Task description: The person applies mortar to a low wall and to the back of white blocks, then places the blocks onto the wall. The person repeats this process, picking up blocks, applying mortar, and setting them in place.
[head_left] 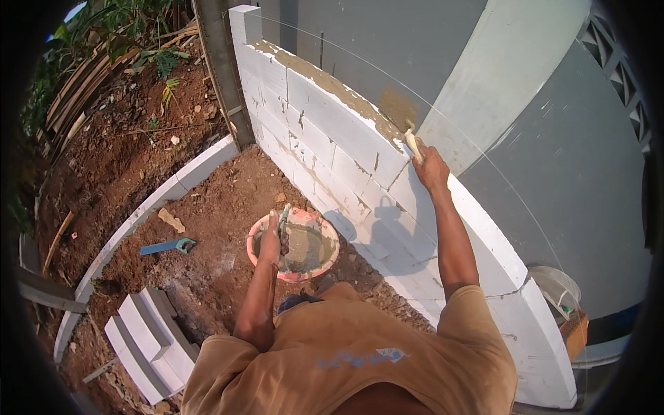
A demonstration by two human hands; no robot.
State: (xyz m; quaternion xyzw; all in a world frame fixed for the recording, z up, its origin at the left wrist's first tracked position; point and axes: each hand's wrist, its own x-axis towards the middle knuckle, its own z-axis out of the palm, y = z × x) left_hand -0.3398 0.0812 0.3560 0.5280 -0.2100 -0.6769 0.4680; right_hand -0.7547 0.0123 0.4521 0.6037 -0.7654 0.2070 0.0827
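My right hand (431,168) is closed round the pale handle of a trowel (413,143). Wet mortar coats its blade, which lies at the top edge of a white block wall (325,131). A layer of grey-brown mortar (325,81) runs along that top, from the far end to the trowel. Lower down, my left hand (272,243) is closed on a narrow, grey, mortar-smeared thing (285,214), whose kind I cannot make out. Behind that hand is an orange-pink basin (328,257) with grey mortar in it; the hand hides part of its left side.
A taut string (484,153) runs above the wall. On the reddish soil lie a blue handsaw (166,247) and several white blocks (153,339). A low white block row (146,203) curves at left. Beyond the wall stand a grey wall (553,166) and a pale bucket (555,287).
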